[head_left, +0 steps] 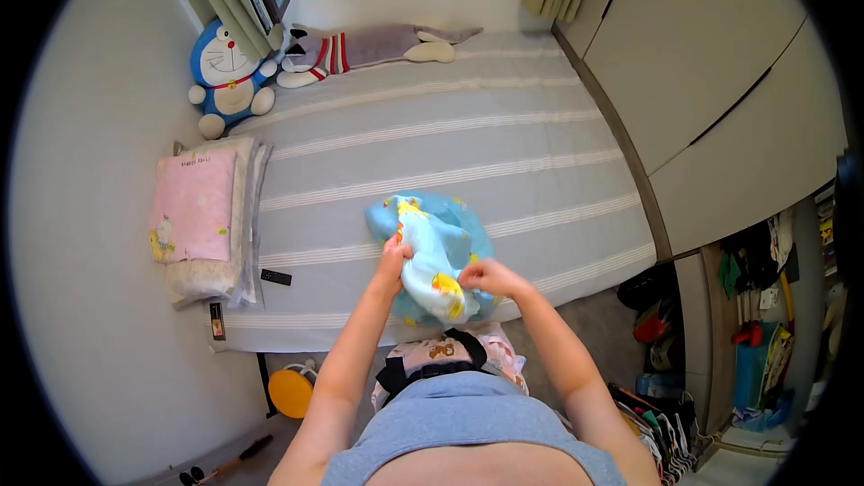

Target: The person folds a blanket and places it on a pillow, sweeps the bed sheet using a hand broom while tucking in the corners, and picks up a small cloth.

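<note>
Over the near edge of the bed, I hold a light blue piece of cloth with yellow prints, bunched lengthwise. My left hand is closed on its left edge. On the opposite side, my right hand is closed with its fingertips at the cloth's right edge, and its grip is partly hidden. Around and beneath the cloth spreads a rounded, sheer blue part with small yellow prints. Whether it is joined to the cloth, I cannot tell.
A bed with a grey striped sheet fills the middle. Along it lie a blue plush toy, a long grey plush toy, a folded pink pillow and a black remote. Cabinets stand right; a yellow stool is below left.
</note>
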`<state>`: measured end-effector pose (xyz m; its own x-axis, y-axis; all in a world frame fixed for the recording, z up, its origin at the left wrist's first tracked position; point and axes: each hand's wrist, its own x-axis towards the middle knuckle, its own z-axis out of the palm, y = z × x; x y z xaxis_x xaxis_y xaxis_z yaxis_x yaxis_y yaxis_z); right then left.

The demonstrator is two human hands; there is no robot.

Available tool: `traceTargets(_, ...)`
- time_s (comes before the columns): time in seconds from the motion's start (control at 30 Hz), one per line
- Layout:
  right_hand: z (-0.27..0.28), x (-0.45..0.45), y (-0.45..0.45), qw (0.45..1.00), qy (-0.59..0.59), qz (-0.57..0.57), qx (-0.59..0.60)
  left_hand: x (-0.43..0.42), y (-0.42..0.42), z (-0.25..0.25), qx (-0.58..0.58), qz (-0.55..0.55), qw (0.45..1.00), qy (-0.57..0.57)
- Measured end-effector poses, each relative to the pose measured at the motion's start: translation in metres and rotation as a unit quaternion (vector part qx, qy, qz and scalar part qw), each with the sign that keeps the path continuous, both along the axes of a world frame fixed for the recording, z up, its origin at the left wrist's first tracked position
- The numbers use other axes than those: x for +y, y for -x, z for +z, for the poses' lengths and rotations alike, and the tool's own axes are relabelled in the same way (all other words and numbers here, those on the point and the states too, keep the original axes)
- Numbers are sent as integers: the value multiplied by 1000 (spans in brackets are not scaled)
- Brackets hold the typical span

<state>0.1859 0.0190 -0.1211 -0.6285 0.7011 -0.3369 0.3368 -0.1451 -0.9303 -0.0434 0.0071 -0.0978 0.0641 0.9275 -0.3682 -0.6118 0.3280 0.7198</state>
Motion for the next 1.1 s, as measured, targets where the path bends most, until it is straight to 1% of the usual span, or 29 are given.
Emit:
traceTargets(0.03, 4, 9, 1, 998, -6, -62, -6, -3, 2, 3, 29, -40, 999, -8)
traceTargets(0.07, 7, 20, 5, 981, 50, -189, 16, -6, 5, 5, 58, -80, 995, -14)
traceTargets(0.1, 22, 29, 13, 972, 103, -208, 31, -9, 6, 8, 87, -121, 989, -19)
traceTargets(0.13, 41, 36, 25, 960, 158, -226, 45, -16, 2, 24, 157, -162, 972, -64)
traceTargets(0.17, 50, 40, 38, 944, 214, -243, 59, -19, 0, 24, 223, -214, 944, -118)
traceTargets(0.23, 44, 48, 68, 975, 136, -174, -34, -24, -3, 22, 349, -308, 856, -224)
traceTargets(0.27, 38, 51, 79, 983, 94, -137, -81, -29, -8, 16, 397, -315, 822, -261)
traceTargets(0.3, 26, 53, 86, 988, 38, -77, -131, -37, -16, 14, 401, -341, 801, -285)
traceTargets(0.37, -4, 50, 97, 971, -77, 45, -221, -52, -26, 18, 410, -391, 756, -328)
traceTargets(0.4, -12, 45, 101, 970, -71, 18, -233, -56, -23, 30, 394, -429, 751, -312)
traceTargets(0.47, -26, 36, 100, 990, -78, -23, -112, -60, -17, 57, 358, -501, 736, -280)
traceTargets(0.5, -31, 31, 98, 995, -78, -42, -53, -56, -8, 57, 282, -478, 810, -188)
traceTargets(0.53, -23, 23, 96, 985, -153, -40, -62, -51, 9, 55, 200, -444, 868, -92)
traceTargets(0.57, -17, 17, 94, 986, -154, -36, -51, -46, 24, 50, 113, -402, 909, 5)
traceTargets(0.6, -12, 11, 93, 986, -156, -34, -40, -38, 38, 25, 181, -269, 945, 38)
traceTargets(0.63, -6, 5, 93, 987, -157, -32, -29, -29, 47, -8, 246, -131, 958, 69)
traceTargets(0.67, 4, -4, 93, 987, -157, -34, -22, -24, 50, -30, 295, -83, 941, 143)
traceTargets(0.73, 23, -18, 94, 994, -108, -31, 11, -17, 47, -60, 382, 14, 878, 287)
traceTargets(0.77, 27, -24, 95, 996, -84, -31, 27, -14, 46, -72, 306, -24, 908, 284)
traceTargets(0.8, 13, -28, 98, 993, -74, -32, 87, -9, 44, -80, 227, -62, 931, 277)
traceTargets(0.83, 17, -31, 96, 994, -91, 2, 59, -2, 40, -93, 147, -101, 947, 268)
traceTargets(0.87, 27, -34, 94, 993, -107, 35, 32, 5, 34, -143, 270, 11, 937, 221)
traceTargets(0.9, 32, -34, 93, 990, -125, 66, 5, 11, 36, -147, 260, 39, 941, 213)
traceTargets(0.93, 26, -31, 90, 986, -137, 92, 6, 16, 40, -150, 249, 67, 944, 205)
traceTargets(0.97, 22, -25, 82, 994, -84, 70, 5, 22, 42, -154, 237, 95, 947, 197)
traceTargets(1.0, 19, -17, 73, 998, -31, 48, 4, 22, 41, -127, 148, 78, 967, 194)
traceTargets(1.03, 25, -8, 66, 999, 23, 25, 5, 23, 41, -119, 112, 68, 975, 180)
traceTargets(1.07, 32, 2, 57, 987, 157, -15, 25, 22, 39, -111, 77, 58, 981, 166)
traceTargets(1.1, 31, 10, 57, 984, 159, -75, 25, 19, 37, -102, 42, 46, 986, 154)
